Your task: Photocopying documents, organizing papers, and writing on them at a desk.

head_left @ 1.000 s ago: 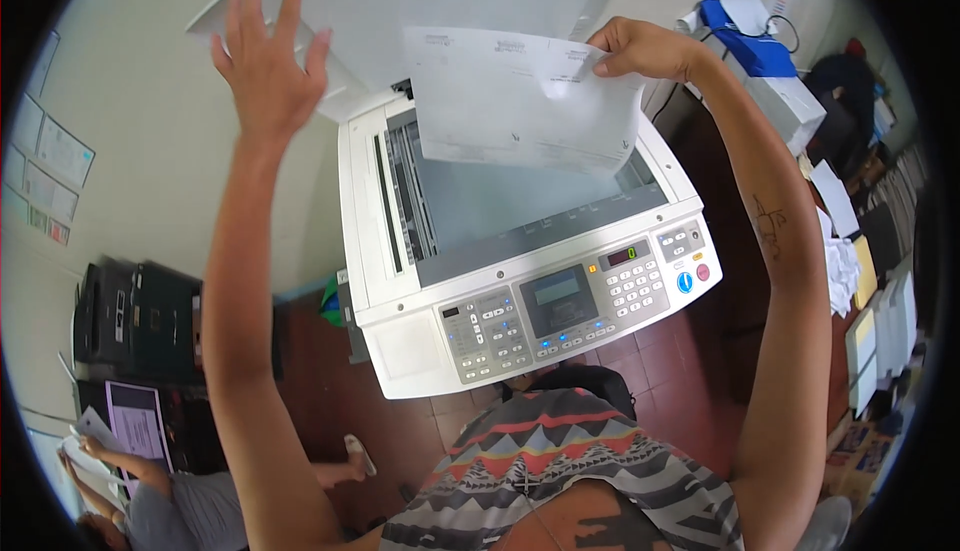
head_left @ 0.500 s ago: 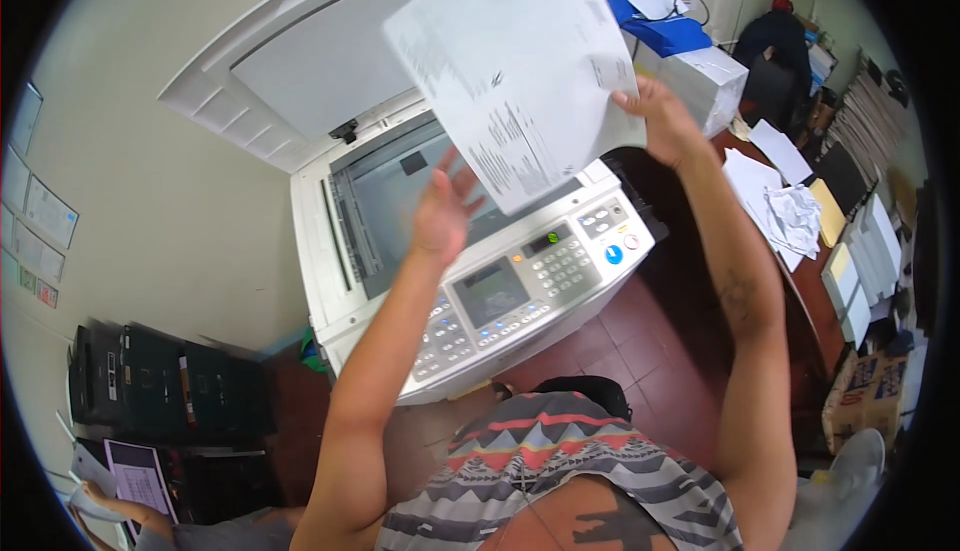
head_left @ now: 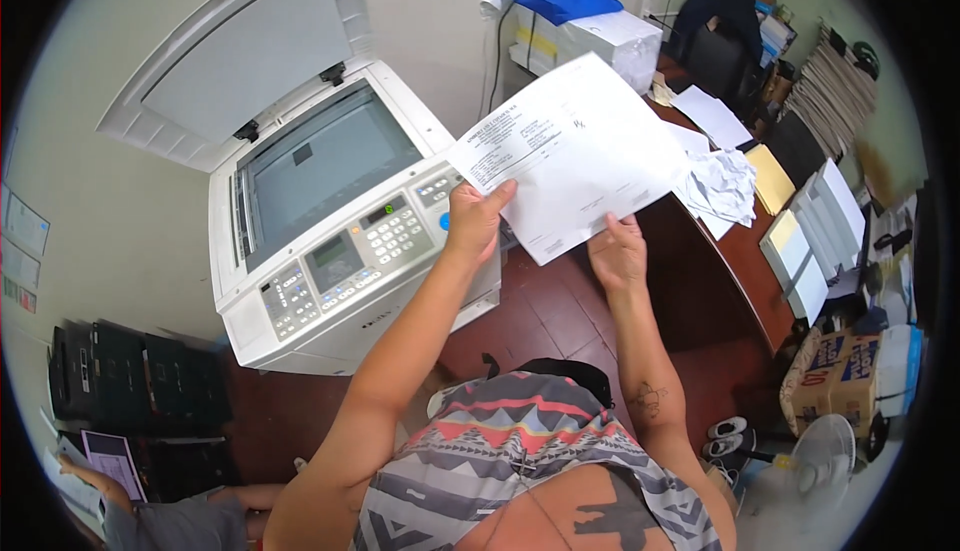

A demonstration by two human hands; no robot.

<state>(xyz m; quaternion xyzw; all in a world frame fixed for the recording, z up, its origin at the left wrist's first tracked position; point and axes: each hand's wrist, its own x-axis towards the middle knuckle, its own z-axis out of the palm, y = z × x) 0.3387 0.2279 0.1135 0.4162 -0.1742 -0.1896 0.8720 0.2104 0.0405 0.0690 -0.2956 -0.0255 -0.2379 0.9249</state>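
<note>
A white printed sheet of paper [head_left: 590,156], possibly more than one, is held up between both of my hands, to the right of the photocopier. My left hand [head_left: 477,221] pinches its left edge with the thumb on top. At the lower edge, my right hand [head_left: 618,251] grips it, the fingers partly hidden underneath. The photocopier [head_left: 330,316] stands to the left with its lid [head_left: 245,51] raised. Its scanner glass [head_left: 325,176] lies bare apart from a small dark square. Buttons and a small screen fill its control panel [head_left: 355,251].
On the right, a brown desk [head_left: 745,276] carries crumpled paper [head_left: 722,186], folders and stacked papers. A white box [head_left: 610,46] with blue cloth stands behind. A fan [head_left: 825,451] and a cardboard box [head_left: 830,381] are at lower right. Another person [head_left: 170,521] sits at lower left.
The sheet has come down and rightward from above the scanner glass and been turned. My left hand, apart from it before, now grips its edge. My view has shifted right.
</note>
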